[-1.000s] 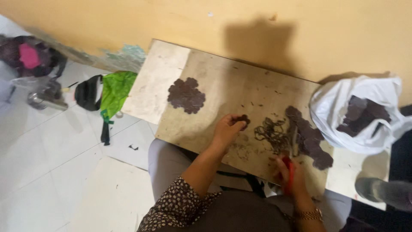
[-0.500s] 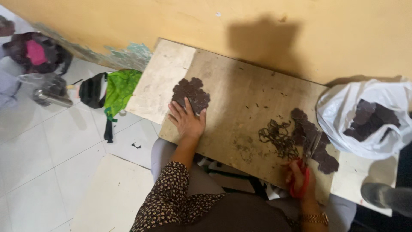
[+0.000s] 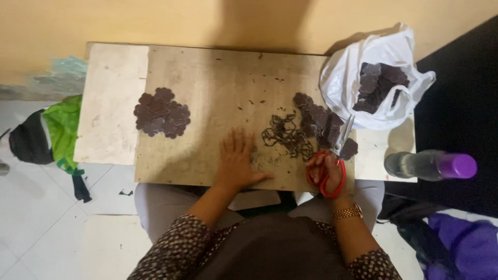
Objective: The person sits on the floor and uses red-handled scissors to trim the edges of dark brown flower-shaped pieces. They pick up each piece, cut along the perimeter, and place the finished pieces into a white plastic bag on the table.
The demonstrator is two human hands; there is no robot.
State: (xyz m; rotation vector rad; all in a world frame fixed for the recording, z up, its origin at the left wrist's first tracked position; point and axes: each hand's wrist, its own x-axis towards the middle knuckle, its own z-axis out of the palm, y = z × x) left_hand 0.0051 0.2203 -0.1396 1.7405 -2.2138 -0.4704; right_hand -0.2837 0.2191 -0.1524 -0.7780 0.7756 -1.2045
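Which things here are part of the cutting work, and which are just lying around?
In use: scissors in right hand, left hand on board, cut shapes, uncut pile, trimmings, bag.
Lying about: bottle, green bag.

Soft dim light — slight blur

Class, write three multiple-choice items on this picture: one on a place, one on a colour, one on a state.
1. Where is the white plastic bag?
A. far right of the board
B. on the floor
C. on the lap

2. What colour are the scissors' handles?
A. blue
B. red
C. black

3. How is the left hand?
A. clenched round a bottle
B. lifted in the air
C. flat on the board, fingers spread

Key: 1 A, it sits at the board's far right corner. 2 B, red loops in the right hand. 3 C, palm down on the wood.
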